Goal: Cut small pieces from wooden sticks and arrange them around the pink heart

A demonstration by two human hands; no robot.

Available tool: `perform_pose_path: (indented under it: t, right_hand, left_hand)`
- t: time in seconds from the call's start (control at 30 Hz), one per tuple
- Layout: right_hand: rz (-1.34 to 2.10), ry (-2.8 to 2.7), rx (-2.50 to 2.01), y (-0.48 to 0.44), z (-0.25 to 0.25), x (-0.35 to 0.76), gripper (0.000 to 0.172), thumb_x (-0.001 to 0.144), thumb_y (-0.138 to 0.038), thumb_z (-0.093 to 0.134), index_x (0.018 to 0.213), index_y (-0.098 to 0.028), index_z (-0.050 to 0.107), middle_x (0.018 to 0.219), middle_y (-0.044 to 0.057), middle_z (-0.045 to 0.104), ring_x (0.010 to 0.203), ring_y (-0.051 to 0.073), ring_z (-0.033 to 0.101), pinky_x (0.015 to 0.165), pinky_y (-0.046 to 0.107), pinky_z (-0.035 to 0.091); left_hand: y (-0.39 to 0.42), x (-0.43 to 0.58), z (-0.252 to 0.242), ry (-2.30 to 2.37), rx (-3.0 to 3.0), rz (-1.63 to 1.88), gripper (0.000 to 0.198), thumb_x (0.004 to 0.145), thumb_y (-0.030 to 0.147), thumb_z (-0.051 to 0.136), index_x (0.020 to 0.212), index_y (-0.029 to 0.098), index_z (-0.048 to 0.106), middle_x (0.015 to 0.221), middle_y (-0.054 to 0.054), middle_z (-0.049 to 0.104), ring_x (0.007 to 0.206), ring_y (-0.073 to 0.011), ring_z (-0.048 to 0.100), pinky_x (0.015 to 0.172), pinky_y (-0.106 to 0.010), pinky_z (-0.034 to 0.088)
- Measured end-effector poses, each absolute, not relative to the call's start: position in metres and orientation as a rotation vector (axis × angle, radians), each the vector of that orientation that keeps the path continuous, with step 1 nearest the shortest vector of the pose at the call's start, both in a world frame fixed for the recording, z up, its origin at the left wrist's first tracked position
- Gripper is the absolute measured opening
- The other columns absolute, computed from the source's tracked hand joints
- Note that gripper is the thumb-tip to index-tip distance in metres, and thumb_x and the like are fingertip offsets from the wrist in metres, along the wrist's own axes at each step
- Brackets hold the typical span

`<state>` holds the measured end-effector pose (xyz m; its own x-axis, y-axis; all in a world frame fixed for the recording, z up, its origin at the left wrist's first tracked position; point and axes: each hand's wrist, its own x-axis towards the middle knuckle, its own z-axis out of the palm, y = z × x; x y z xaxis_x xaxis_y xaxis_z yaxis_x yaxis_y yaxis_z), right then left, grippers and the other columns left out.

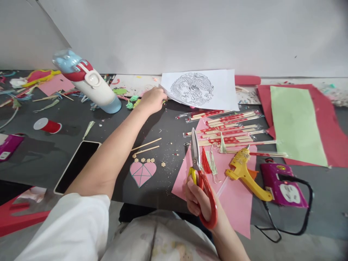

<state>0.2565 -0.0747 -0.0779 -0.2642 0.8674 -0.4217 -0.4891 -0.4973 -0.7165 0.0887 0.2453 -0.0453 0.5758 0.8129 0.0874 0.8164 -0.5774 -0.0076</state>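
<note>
My left hand (153,99) reaches far across the dark table and pinches the left edge of a white sheet with a printed dragon drawing (199,88). My right hand (199,201) stays near my body, closed round the red and yellow handles of a pair of scissors (199,170), blades pointing up and away, shut. Below the scissors lies a pink paper sheet (233,197) with red and green tassels (209,163) on it.
A blue-and-white bottle (89,83) lies tilted at the back left. A phone (77,165), pink heart piece (143,172), red cup (49,125), packed chopsticks (231,128), yellow glue gun (246,174), purple power socket (284,185) and red-green papers (297,123) surround the work area.
</note>
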Motion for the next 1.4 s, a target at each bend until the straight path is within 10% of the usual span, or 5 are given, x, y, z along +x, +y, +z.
perform_pose_path:
  t: [0.9, 1.4]
  right_hand:
    - [1.852, -0.543, -1.054, -0.081, -0.075, 0.256, 0.039, 0.094, -0.048, 0.056, 0.073, -0.022, 0.036, 0.056, -0.011, 0.034, 0.035, 0.001, 0.024, 0.034, 0.014, 0.02]
    - [1.866, -0.546, -1.093, -0.101, -0.06, 0.246, 0.042, 0.087, -0.051, 0.065, 0.073, -0.022, 0.038, 0.054, -0.012, 0.034, 0.034, 0.001, 0.024, 0.033, 0.013, 0.023]
  left_hand:
    - [0.254, 0.095, -0.018, -1.727, -2.791, 0.002, 0.024, 0.08, 0.017, 0.057, 0.097, 0.014, 0.073, 0.096, -0.011, 0.069, 0.094, -0.0255, 0.064, 0.085, -0.036, 0.048]
    - [0.115, 0.044, 0.005, -1.772, -3.434, -0.858, 0.011, 0.094, 0.021, 0.057, 0.094, 0.014, 0.065, 0.095, -0.007, 0.072, 0.085, -0.0146, 0.067, 0.074, -0.027, 0.053]
